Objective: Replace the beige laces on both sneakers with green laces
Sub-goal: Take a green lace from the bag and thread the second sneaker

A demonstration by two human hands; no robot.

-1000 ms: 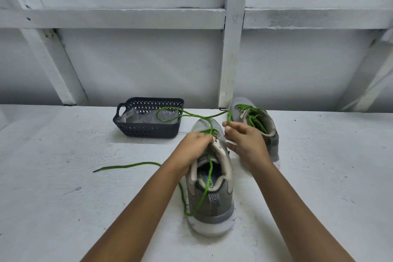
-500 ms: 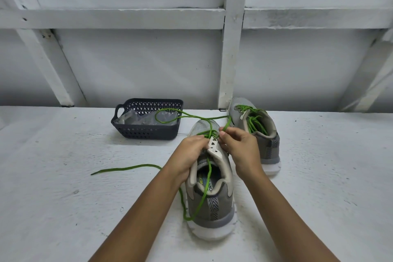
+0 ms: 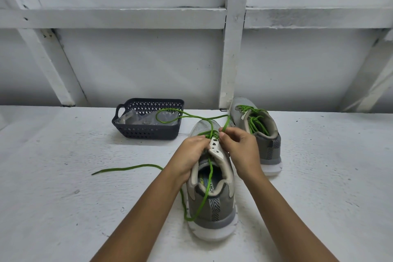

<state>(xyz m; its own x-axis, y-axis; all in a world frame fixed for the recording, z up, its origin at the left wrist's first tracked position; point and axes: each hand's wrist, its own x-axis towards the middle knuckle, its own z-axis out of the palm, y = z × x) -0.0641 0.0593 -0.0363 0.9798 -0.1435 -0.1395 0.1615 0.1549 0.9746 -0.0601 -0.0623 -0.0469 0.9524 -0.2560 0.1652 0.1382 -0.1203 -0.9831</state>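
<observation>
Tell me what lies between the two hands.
In the head view, between the left hand and right hand lie the pale eyelet strip of the near sneaker and the green lace threaded there.

Soft even light, faint shadows, wide-angle bowing.

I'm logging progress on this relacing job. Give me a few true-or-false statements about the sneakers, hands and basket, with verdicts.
1. The far sneaker is already threaded in green. True.
2. The basket sits right of both sneakers. False: it sits to their left.
3. The right hand pinches the green lace above the near sneaker. True.
4. Every eyelet of the near sneaker is laced. False: several eyelets near the collar are empty.
5. The left hand hangs idle. False: it grips the near sneaker's side.
</observation>
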